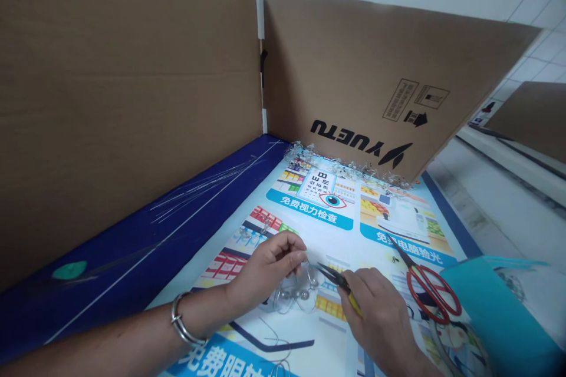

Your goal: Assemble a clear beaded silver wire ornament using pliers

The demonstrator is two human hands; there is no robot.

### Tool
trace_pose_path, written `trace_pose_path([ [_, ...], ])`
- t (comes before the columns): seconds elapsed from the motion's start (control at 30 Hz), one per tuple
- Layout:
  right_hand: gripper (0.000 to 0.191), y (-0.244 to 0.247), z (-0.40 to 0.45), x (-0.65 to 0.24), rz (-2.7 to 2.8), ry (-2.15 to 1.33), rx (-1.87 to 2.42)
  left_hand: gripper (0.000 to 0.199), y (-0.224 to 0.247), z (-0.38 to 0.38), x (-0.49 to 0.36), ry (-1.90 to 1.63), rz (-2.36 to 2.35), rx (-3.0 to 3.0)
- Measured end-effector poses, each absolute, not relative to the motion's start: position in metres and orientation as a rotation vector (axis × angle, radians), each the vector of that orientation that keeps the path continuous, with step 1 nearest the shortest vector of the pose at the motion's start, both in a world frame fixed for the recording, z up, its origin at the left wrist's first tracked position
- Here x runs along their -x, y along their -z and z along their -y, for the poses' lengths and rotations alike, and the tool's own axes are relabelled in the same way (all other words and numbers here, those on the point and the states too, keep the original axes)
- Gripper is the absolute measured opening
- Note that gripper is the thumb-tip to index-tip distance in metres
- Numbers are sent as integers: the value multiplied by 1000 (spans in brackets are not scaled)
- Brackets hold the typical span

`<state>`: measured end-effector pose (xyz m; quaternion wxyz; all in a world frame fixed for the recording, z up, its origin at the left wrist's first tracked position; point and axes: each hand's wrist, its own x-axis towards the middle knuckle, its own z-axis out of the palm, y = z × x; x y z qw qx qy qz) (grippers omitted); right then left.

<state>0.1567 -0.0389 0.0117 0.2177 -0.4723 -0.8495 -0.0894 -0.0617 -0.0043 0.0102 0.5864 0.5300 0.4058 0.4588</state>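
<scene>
Pinching beaded wire [304, 294] in the left hand [277, 259], gripping pliers [339, 281] in the right hand [375, 303], right beside it, above a printed sheet [327, 240], near red scissors [415, 270]!

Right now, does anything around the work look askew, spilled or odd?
Yes: the YUETU lettering on the rear cardboard panel is upside down, so that panel seems to stand inverted. Thin strands lie loosely spread on the blue surface at left, which looks untidy. I see no clear spill or damage.
</scene>
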Motion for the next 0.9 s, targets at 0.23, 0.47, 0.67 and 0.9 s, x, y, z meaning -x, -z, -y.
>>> trace_pose_path([
  [0.23, 24, -14, 44, -158, 2475, 669, 1101, 11, -9, 8, 60, -1043, -934, -1257],
  [0.47, 29, -15, 47, -163, 2581, 663, 1033, 16, -14, 11, 57, -974, -878, -1151],
  [0.67, 31, -14, 46, -165, 2572, 649, 1045, 16, -12, 19, 54, -920, -866, -1024],
  [0.9, 28, -12, 41, -167, 2485, 688, 1022, 15, -20, 18, 55, -967, -883, -986],
])
